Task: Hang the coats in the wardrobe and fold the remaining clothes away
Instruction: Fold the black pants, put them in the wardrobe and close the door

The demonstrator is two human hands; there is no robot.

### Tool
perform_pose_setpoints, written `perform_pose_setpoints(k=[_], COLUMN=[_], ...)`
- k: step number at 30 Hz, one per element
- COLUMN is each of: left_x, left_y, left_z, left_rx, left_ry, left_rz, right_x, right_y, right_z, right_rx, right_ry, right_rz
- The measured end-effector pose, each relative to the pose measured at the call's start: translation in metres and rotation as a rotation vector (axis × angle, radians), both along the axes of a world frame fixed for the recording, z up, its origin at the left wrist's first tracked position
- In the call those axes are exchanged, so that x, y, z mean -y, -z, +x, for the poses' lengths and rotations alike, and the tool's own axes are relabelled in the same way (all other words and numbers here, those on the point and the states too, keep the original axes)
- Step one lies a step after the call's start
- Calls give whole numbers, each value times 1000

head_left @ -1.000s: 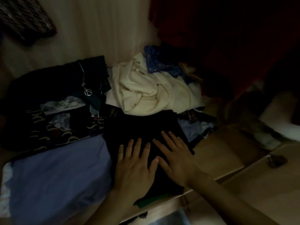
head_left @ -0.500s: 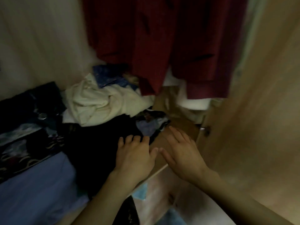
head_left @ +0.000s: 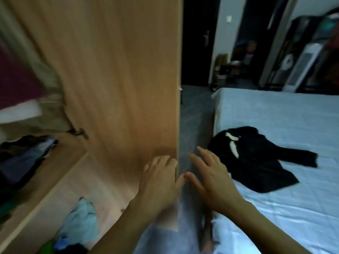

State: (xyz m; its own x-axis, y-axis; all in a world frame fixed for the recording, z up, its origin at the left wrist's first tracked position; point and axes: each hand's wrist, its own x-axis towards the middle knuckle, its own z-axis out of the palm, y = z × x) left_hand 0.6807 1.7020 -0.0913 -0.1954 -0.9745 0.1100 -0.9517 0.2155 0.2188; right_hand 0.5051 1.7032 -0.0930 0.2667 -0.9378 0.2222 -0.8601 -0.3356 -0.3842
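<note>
A black garment with a white lining strip (head_left: 255, 158) lies spread on the light blue bed (head_left: 286, 121) at the right. The open wooden wardrobe door (head_left: 113, 79) fills the middle. My left hand (head_left: 159, 180) hovers in front of the door's lower edge, fingers loosely bent and holding nothing. My right hand (head_left: 211, 173) is beside it with fingers stretched out, empty, a little short of the black garment. At the far left, folded dark clothes (head_left: 20, 156) sit on the wardrobe shelf, and a dark red coat (head_left: 16, 83) hangs above them.
A pale blue cloth (head_left: 80, 222) lies in a lower wardrobe compartment. Grey floor (head_left: 194, 116) runs between the door and the bed. A dark doorway (head_left: 200, 39), a white standing appliance (head_left: 302, 66) and some boxes are at the back of the room.
My view has swung right, from the wardrobe shelf to the bed. Both hands have lifted off the folded dark clothes and now hang in the air near the door edge.
</note>
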Motion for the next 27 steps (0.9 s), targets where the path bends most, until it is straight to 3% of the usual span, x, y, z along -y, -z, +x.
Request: perform_pose_setpoints(k=[6, 12, 20, 27], left_x=[2, 28, 102, 171], left_y=[16, 27, 49, 75], left_z=[-146, -241, -341, -359], left_rx=[-16, 2, -91, -169], left_ry=[234, 445, 601, 564], left_rz=[70, 113, 162, 222], right_x=[-38, -61, -52, 0], right_y=[16, 33, 39, 47], right_z=[-149, -251, -329, -363], right_rx=[57, 99, 29, 5], right_ry=[267, 538, 804, 849], right_rz=[41, 120, 213, 284])
